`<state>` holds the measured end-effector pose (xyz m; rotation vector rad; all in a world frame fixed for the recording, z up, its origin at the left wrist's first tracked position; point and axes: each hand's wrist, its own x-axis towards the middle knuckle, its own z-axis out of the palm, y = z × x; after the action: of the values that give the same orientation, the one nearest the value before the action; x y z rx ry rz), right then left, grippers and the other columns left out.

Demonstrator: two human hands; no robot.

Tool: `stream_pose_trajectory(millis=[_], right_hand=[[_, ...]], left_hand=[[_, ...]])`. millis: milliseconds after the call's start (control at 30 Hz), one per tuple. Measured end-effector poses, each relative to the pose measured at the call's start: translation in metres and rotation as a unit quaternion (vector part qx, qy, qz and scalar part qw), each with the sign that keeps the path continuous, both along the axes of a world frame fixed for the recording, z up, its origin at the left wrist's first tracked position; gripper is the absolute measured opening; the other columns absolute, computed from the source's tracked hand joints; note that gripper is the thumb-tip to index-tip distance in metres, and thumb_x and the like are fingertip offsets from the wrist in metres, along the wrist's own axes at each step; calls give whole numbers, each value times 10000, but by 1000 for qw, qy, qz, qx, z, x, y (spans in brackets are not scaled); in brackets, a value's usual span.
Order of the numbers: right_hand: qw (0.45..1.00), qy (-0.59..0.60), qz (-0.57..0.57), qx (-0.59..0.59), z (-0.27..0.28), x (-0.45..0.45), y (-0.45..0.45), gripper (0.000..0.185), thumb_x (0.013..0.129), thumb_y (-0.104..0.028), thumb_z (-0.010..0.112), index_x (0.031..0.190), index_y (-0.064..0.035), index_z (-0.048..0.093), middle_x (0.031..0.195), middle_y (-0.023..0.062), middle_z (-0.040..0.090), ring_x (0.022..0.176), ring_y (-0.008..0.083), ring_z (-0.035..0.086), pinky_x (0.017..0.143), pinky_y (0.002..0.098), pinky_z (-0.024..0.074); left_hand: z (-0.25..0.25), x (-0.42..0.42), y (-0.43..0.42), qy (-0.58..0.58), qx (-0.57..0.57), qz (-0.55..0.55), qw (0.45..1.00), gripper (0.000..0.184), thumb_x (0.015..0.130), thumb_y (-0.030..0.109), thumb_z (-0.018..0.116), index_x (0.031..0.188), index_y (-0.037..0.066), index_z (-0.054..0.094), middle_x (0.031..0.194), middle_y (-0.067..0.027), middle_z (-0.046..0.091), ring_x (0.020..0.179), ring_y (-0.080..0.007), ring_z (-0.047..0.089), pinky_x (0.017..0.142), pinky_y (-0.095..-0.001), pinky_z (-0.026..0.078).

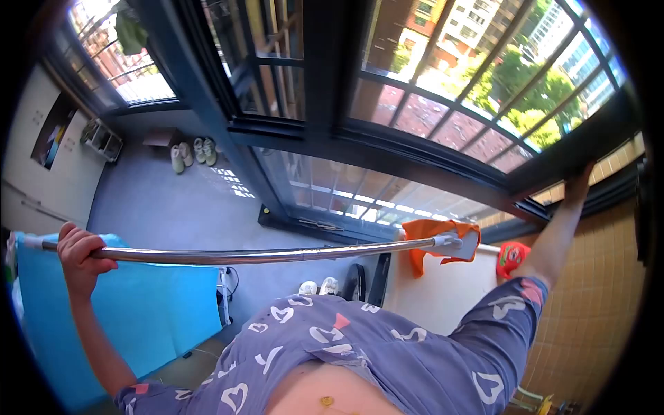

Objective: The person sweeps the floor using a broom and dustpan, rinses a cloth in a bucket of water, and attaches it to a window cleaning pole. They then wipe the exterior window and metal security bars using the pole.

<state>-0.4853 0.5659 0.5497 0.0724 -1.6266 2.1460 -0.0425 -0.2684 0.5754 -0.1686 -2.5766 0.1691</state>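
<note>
My left hand [79, 257] is wrapped round the metal pole of a flat mop [270, 256] near its left end. The pole lies roughly level in front of my body. At its right end is the white mop head [465, 243], with an orange cloth [419, 250] draped about it. My right arm stretches up to the dark window frame [443, 162], and my right hand [579, 181] is at the frame's right side. Shadow hides its fingers, so I cannot make out their grip.
Barred windows run along the far side. A white surface [430, 294] bears a red packet [512, 258] on the right. A blue cover [138, 311] hangs at left. Shoes [190, 153] stand on the grey floor [152, 200], and a white cabinet [59, 166] is at far left.
</note>
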Motion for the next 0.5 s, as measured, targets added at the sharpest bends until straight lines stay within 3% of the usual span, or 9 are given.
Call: stream_pose_trajectory(millis=[100, 133, 200, 233, 267, 300, 400, 467, 500], right_hand=[[984, -31, -168, 58, 2, 20, 20, 801, 938, -635, 429, 1459, -31, 361, 1435, 109, 464, 1294, 240, 454, 1072, 412, 323], [951, -51, -272, 134, 4, 21, 25, 769, 936, -607, 462, 1390, 13, 435, 1368, 140, 522, 1234, 260, 508, 1020, 408, 373], [819, -79, -505, 260, 4, 19, 42, 637, 918, -476, 583, 1178, 105, 596, 1184, 213, 637, 1050, 328, 630, 886, 393, 489], [705, 115, -627, 311, 7, 24, 10, 566, 890, -407, 656, 1145, 95, 608, 1187, 266, 617, 1079, 357, 613, 916, 384, 484], [718, 198, -552, 376, 28, 54, -57, 460, 895, -320, 673, 1125, 74, 610, 1156, 236, 628, 1058, 332, 622, 912, 381, 494], [642, 315, -545, 439, 34, 74, -128, 383, 903, -252, 671, 1116, 57, 593, 1156, 202, 606, 1023, 297, 628, 923, 394, 492], [656, 525, -170, 516, 4, 79, -283, 366, 806, -191, 735, 1145, -120, 617, 1171, 112, 588, 1178, 257, 542, 1042, 472, 384], [509, 464, -45, 724, -1, 94, -364, 490, 710, -295, 787, 1136, -117, 624, 1137, 57, 611, 1152, 237, 549, 1127, 487, 285], [378, 320, -85, 865, -10, 82, -375, 363, 802, -368, 692, 1050, -103, 678, 1041, 70, 653, 1114, 237, 576, 1150, 486, 218]], left_hand=[[0, 5, -1, -1, 16, 10, 1000, 630, 604, 705, 637, 610, 79, 558, 534, -17, 502, 533, -173, 491, 653, -326, 386], [1, 4, 1, 9, 20, 4, 1000, 610, 587, 680, 664, 602, 78, 562, 521, -9, 496, 525, -170, 490, 646, -324, 380], [2, 0, 5, 11, 15, 2, 1000, 608, 581, 672, 669, 597, 74, 559, 519, -6, 494, 518, -169, 486, 642, -321, 377], [2, -2, 6, 8, 13, -3, 1000, 605, 576, 664, 674, 592, 71, 555, 517, -3, 493, 511, -168, 483, 638, -319, 373], [3, -6, 7, 17, 7, -10, 1000, 607, 572, 660, 670, 584, 66, 549, 513, -5, 485, 500, -173, 478, 631, -321, 366], [5, -10, 8, 17, 7, -11, 1000, 607, 572, 660, 670, 584, 66, 549, 513, -5, 485, 500, -173, 478, 630, -321, 366], [16, -21, 11, 5, -6, -29, 1000, 622, 586, 675, 647, 587, 62, 546, 509, -12, 474, 500, -185, 481, 622, -330, 358], [21, -30, 13, 4, -6, -42, 999, 627, 586, 680, 643, 587, 61, 545, 508, -14, 471, 499, -184, 479, 623, -330, 358], [23, -32, 14, 5, -5, -47, 999, 632, 586, 685, 638, 587, 60, 543, 507, -17, 468, 499, -184, 477, 624, -329, 358]])
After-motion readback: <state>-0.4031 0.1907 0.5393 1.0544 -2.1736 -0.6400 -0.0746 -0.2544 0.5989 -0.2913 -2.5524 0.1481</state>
